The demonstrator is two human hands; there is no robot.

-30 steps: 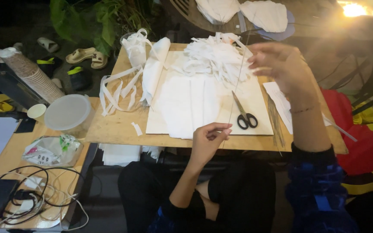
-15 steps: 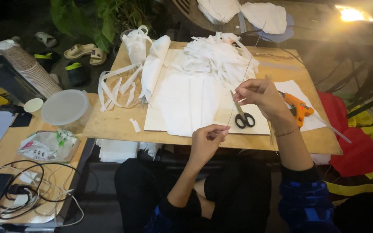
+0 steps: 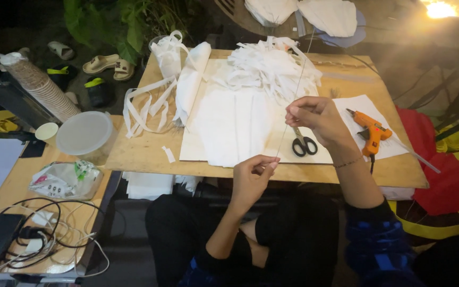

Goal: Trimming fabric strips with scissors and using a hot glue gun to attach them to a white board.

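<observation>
The left hand point(image 3: 251, 178) hangs just off the near edge of the wooden bench point(image 3: 144, 151), its grip pinched together on the lower end of a thin stiff wire point(image 3: 288, 125). The right hand point(image 3: 317, 117) is higher, above the bench, with thumb and forefinger closed on the same wire further up. The wire runs taut and slanted between the two hands and continues beyond the right hand toward the far side of the bench.

Black-handled scissors point(image 3: 303, 143) lie flat on the bench just under the right hand, their blades hidden behind the fingers. To the right of that hand an orange glue gun point(image 3: 370, 130) rests on a white sheet point(image 3: 354, 106), its nozzle pointing away to the left. A broad piece of folded white fabric point(image 3: 229, 122) covers the middle of the bench, and behind it sits a heap of white fabric strips point(image 3: 269, 66). A rolled white cloth point(image 3: 191, 82) lies along the left side of the fabric, with looped white ribbons point(image 3: 142, 103) spread beside it.

On a lower surface to the left stand a round translucent lidded tub point(image 3: 84, 133), a small paper cup point(image 3: 46, 133) and a long stack of paper cups point(image 3: 41, 85) lying tilted. Nearer the viewer lie a crumpled plastic bag point(image 3: 65, 180) and a tangle of cables point(image 3: 49, 234).
</observation>
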